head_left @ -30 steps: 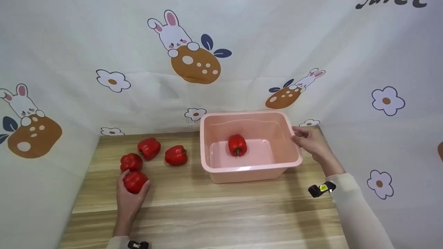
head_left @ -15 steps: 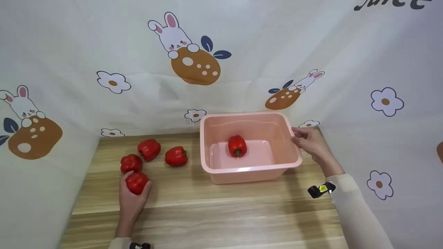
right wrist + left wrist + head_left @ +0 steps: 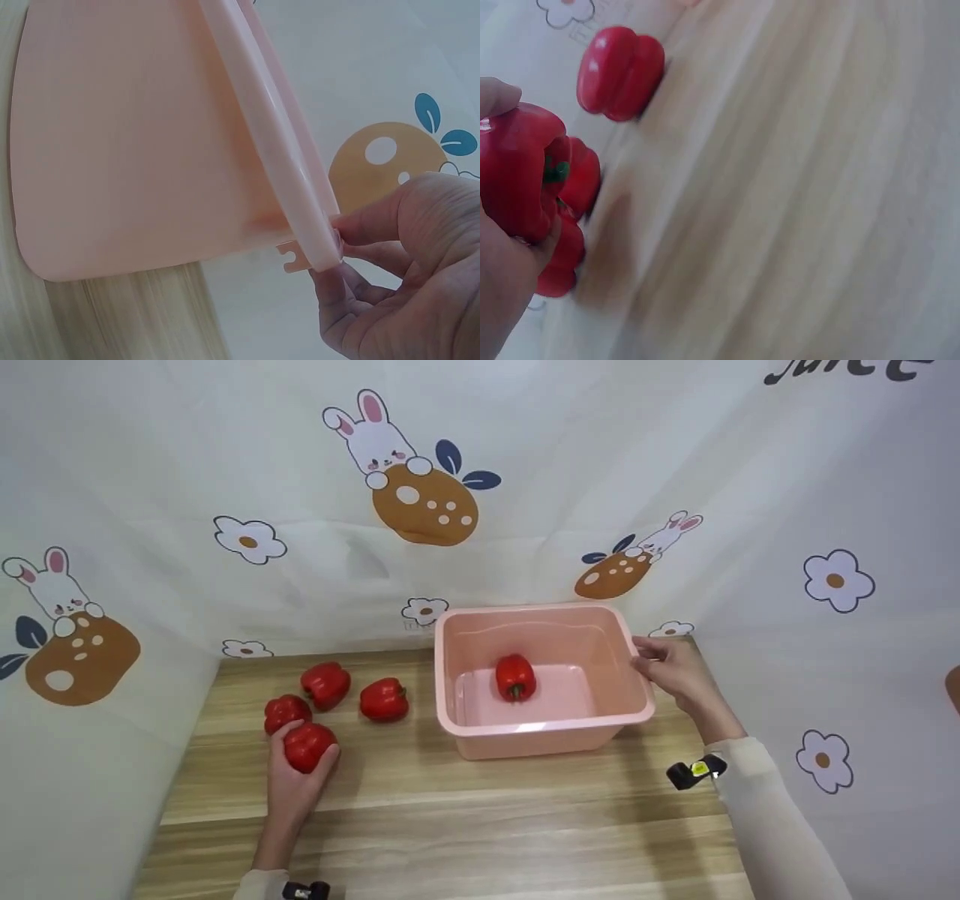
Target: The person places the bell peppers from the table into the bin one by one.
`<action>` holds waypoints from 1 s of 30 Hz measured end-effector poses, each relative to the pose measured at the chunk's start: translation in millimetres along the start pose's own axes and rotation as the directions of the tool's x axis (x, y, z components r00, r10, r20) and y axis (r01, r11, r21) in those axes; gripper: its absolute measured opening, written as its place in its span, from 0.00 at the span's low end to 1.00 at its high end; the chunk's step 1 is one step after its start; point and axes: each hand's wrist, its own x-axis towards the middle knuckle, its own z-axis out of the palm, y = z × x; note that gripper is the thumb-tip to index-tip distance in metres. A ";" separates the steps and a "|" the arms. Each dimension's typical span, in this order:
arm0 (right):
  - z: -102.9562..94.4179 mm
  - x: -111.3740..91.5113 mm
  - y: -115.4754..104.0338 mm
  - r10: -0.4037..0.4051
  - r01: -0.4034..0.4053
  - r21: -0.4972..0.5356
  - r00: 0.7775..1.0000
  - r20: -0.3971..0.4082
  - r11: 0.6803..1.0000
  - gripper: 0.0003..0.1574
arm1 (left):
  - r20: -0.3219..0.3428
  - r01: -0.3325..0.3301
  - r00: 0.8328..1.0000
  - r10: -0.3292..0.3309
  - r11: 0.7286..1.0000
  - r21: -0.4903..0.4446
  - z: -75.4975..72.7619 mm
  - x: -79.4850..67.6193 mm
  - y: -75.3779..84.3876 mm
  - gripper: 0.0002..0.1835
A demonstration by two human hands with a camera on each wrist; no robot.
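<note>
My left hand (image 3: 297,784) grips a red bell pepper (image 3: 310,747), thumb on one side and fingers on the other. In the left wrist view this held pepper (image 3: 517,169) shows its green stem and overlaps two peppers behind it. Just past my left fingers lies a second bell pepper (image 3: 286,712). Two more, a back pepper (image 3: 326,685) and a pepper nearer the bin (image 3: 384,700), lie on the table. The pink plastic bin (image 3: 544,729) holds one bell pepper (image 3: 515,676). My right hand (image 3: 679,671) pinches the bin's right rim (image 3: 300,195) between thumb and fingers.
The wooden table (image 3: 480,825) meets a patterned curtain (image 3: 517,540) at its back, and the same cloth rises on the left and right sides. The bin stands close to the back cloth.
My left hand has moved slightly right and toward the back with the bell pepper in its grip. The right hand and the bin stay in place.
</note>
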 end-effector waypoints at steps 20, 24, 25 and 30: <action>-3.2 0.1 1.2 -0.016 0.015 0.052 1.000 0.020 0.999 0.31 | 0.088 -0.128 0.988 0.126 0.992 0.012 11.6 4.3 48.7 0.41; -3.8 0.4 -0.3 -0.004 0.004 0.029 1.000 0.012 1.000 0.31 | 0.109 -0.144 0.983 0.145 0.989 -0.014 16.5 8.9 63.2 0.40; -4.0 0.5 -0.7 -0.002 0.002 0.024 1.000 0.010 1.000 0.31 | 0.112 -0.150 0.982 0.151 0.988 -0.022 17.6 10.2 66.8 0.40; -4.2 0.8 0.5 -0.009 0.009 0.018 1.000 0.011 1.000 0.31 | 0.132 -0.191 0.972 0.195 0.981 -0.045 24.4 15.9 81.6 0.40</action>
